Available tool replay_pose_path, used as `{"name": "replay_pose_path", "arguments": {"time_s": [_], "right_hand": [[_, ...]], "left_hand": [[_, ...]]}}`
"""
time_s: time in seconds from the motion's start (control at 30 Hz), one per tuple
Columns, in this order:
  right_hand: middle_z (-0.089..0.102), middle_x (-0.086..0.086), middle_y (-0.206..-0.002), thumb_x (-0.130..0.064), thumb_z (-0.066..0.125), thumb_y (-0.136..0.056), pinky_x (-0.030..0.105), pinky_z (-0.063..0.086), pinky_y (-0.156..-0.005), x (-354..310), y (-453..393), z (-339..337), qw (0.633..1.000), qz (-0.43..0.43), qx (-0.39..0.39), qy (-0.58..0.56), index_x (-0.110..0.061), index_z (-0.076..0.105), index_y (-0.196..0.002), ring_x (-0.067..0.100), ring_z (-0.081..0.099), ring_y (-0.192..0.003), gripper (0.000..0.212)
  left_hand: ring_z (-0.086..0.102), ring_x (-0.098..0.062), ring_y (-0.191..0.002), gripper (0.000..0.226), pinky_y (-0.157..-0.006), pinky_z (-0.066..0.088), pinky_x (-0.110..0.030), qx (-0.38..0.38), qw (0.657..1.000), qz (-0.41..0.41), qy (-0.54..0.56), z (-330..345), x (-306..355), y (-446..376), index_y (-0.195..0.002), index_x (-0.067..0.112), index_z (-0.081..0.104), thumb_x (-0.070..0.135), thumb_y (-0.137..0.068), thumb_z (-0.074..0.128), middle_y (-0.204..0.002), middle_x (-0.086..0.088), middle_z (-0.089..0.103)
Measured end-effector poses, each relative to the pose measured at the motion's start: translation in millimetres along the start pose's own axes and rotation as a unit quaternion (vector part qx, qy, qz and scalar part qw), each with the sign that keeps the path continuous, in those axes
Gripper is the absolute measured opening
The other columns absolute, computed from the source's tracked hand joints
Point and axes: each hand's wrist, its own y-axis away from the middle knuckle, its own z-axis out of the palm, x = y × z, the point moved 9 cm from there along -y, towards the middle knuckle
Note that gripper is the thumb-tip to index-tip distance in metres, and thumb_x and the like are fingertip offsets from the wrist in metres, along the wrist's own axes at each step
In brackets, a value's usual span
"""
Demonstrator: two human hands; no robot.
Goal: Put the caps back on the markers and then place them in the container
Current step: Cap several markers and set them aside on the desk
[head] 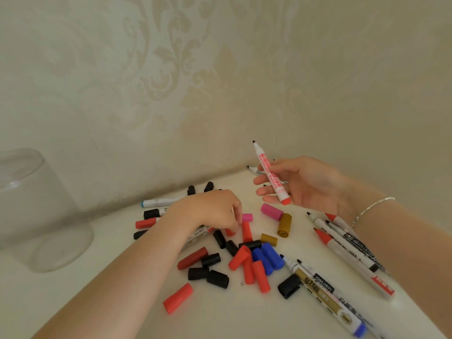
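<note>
Right hand grips the uncapped red whiteboard marker; left hand pinches toward a red plastic cap at six o'clock; match colour, press straight.

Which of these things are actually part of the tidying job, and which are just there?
Job: red marker in right hand; left hand at loose caps; uncapped markers; glass jar.
Just there: bracelet; wallpaper.

I face a corner where two cream walls with a pale damask pattern meet behind my white surface, softly lit.
</note>
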Motion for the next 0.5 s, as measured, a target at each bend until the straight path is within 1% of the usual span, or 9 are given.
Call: {"name": "replay_pose_path", "arguments": {"time_s": [0.03, 0.1, 0.23, 0.3, 0.37, 0.43, 0.5], "right_hand": [[0.068, 0.015, -0.095, -0.010, 0.045, -0.096, 0.033, 0.060, -0.065, 0, 0, -1, 1.000, -0.001, 0.007, 0.006, -0.003, 0.056, -0.117, 0.026, 0.070, -0.071, 0.024], [0.068, 0.015, -0.094, -0.010, 0.046, -0.096, 0.031, 0.059, -0.061, 1, 1, -2, 1.000, -0.005, 0.018, 0.018, -0.003, 0.055, -0.118, 0.025, 0.069, -0.070, 0.025], [0.068, 0.015, -0.093, -0.010, 0.046, -0.096, 0.031, 0.059, -0.060, 3, 2, -4, 0.998, -0.011, 0.040, 0.043, -0.003, 0.053, -0.121, 0.025, 0.068, -0.070, 0.026], [0.068, 0.015, -0.092, -0.010, 0.045, -0.097, 0.030, 0.059, -0.059, 4, 4, -3, 0.998, -0.012, 0.043, 0.053, -0.003, 0.053, -0.119, 0.024, 0.068, -0.070, 0.025], [0.068, 0.015, -0.091, -0.009, 0.044, -0.097, 0.029, 0.058, -0.057, 5, 5, -1, 0.997, -0.010, 0.045, 0.061, -0.003, 0.053, -0.119, 0.023, 0.069, -0.068, 0.024], [0.068, 0.014, -0.090, -0.009, 0.044, -0.097, 0.029, 0.058, -0.056, 6, 7, 1, 0.996, -0.011, 0.047, 0.071, -0.003, 0.052, -0.121, 0.022, 0.069, -0.067, 0.025], [0.068, 0.015, -0.091, -0.009, 0.043, -0.097, 0.030, 0.059, -0.058, 6, 8, 3, 0.995, -0.013, 0.050, 0.083, -0.003, 0.051, -0.122, 0.023, 0.069, -0.068, 0.027]], "left_hand": [[0.061, -0.011, -0.084, 0.016, -0.078, 0.052, -0.030, 0.002, 1.000, -0.005, -0.004, 0, -1, 0, -0.097, 0.023, 0.065, 0.021, -0.082, 0.069, -0.093, 0.006, 0.063], [0.060, -0.013, -0.086, 0.019, -0.079, 0.052, -0.032, 0.013, 1.000, -0.012, -0.016, -2, -4, -2, -0.096, 0.024, 0.062, 0.023, -0.079, 0.072, -0.096, 0.005, 0.061], [0.061, -0.013, -0.089, 0.012, -0.075, 0.051, -0.029, 0.058, 0.998, 0.008, -0.030, -9, -2, -4, -0.084, 0.024, 0.065, 0.016, -0.078, 0.071, -0.092, 0.007, 0.062], [0.060, -0.012, -0.093, 0.012, -0.072, 0.048, -0.025, 0.076, 0.996, 0.012, -0.041, -12, -1, -2, -0.080, 0.025, 0.066, 0.014, -0.077, 0.070, -0.087, 0.011, 0.058], [0.057, -0.011, -0.095, 0.012, -0.073, 0.045, -0.026, 0.092, 0.994, 0.020, -0.056, -14, 1, -1, -0.082, 0.025, 0.068, 0.014, -0.078, 0.068, -0.082, 0.014, 0.053], [0.057, -0.011, -0.096, 0.010, -0.077, 0.045, -0.027, 0.104, 0.992, 0.033, -0.058, -17, 6, 1, -0.083, 0.024, 0.068, 0.015, -0.082, 0.066, -0.085, 0.012, 0.056], [0.061, -0.011, -0.095, 0.009, -0.081, 0.048, -0.028, 0.108, 0.992, 0.050, -0.029, -19, 13, 8, -0.082, 0.026, 0.067, 0.017, -0.084, 0.065, -0.089, 0.009, 0.061]]}}
